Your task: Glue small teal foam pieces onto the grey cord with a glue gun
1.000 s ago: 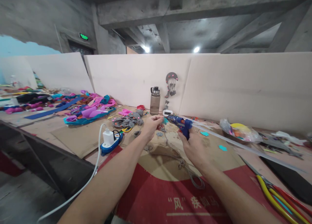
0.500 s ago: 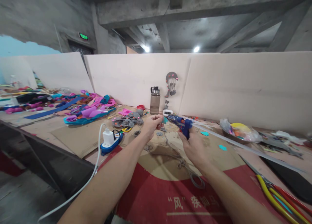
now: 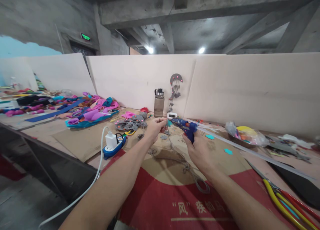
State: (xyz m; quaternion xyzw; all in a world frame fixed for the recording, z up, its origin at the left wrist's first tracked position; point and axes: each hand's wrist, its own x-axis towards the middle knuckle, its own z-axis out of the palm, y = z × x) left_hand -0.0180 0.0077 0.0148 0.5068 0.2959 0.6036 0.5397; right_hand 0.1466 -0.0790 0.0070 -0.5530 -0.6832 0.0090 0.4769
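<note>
Nearest to me, on the R side, the scissors (image 3: 270, 193) w/ yellow and red handles are lying near a flat black thing (image 3: 297, 185), and a red-and-tan sheet (image 3: 150, 203) is covering the bench in front of me. On this sheet a grey cord (image 3: 186, 168) is lying in loose loops; its upper part is hanging below my L hand.

Vs. one sec. ago, almost nothing is changing: both hands are staying at the same place, so I judge the work is being at a slow, steady stage. My R hand (image 3: 198, 148) is closing firmly around the grip of a blue glue gun (image 3: 185, 125), w/ a long clear rod (image 3: 250, 150) sticking out from its back. My L hand (image 3: 155, 128) is pinching, thumb and finger pressed together, apparently on a small teal piece (image 3: 169, 123); the nozzle is pointing to it, but whether it is touching, I cannot tell.

Approx. same depth, a grey flower shape (image 3: 163, 137) is lying below the teal piece, and another teal cutout (image 3: 210, 137) is resting to the R. Farther, a bottle (image 3: 159, 104) is standing upright before the pale panel (image 3: 125, 79), & a grey moon ornament (image 3: 176, 79) is hanging there.
</note>
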